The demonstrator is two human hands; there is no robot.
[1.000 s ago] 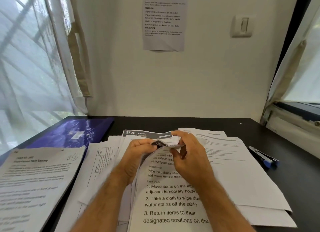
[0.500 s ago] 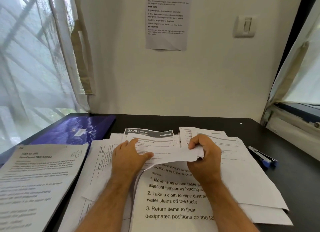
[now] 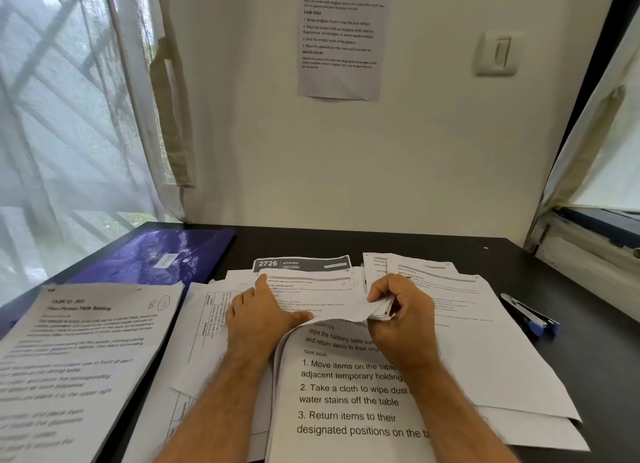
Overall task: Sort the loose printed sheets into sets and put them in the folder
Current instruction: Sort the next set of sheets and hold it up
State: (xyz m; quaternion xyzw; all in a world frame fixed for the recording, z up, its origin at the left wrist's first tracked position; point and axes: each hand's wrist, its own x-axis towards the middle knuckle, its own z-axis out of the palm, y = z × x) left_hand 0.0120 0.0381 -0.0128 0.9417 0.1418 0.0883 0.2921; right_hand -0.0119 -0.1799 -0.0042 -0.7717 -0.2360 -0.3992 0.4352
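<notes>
On the dark bench (image 3: 433, 251) a spread of loose printed sheets (image 3: 485, 351) fans out, and the landmark among them is the large-print sheet (image 3: 349, 393) nearest the person. It reads "Wipe the balcony table", "TASK GOAL", "1. Move items on the table", "2. Take a cloth to wipe dust", "water stains off the table", "3. Return items to their designated positions on the".

The two hands are apart. The left hand (image 3: 259, 319) lies flat, fingers straight, on the pages just beyond and left of that sheet. The right hand (image 3: 403, 315) is curled round the folded-back top edge of several sheets, pinching the bunch at the sheet's upper right.

Beyond the landmark sheet lies a page with a grey header (image 3: 301, 264) reading "2726 KITCHEN". In front of that is a page hand-marked "A" with a circled figure. Far left of it a separate set (image 3: 79, 351) is headed "TASK ID", "Four-Person Table Setting", marked "B" and a circled 1. The blue folder (image 3: 156, 254) lies closed beyond that set. A blue stapler (image 3: 531, 315) sits to the right of the papers. On the wall hangs a notice (image 3: 343, 40) with "PROJECT", "DESCRIPTION", "TASK GOAL", "INITIAL STATE".
</notes>
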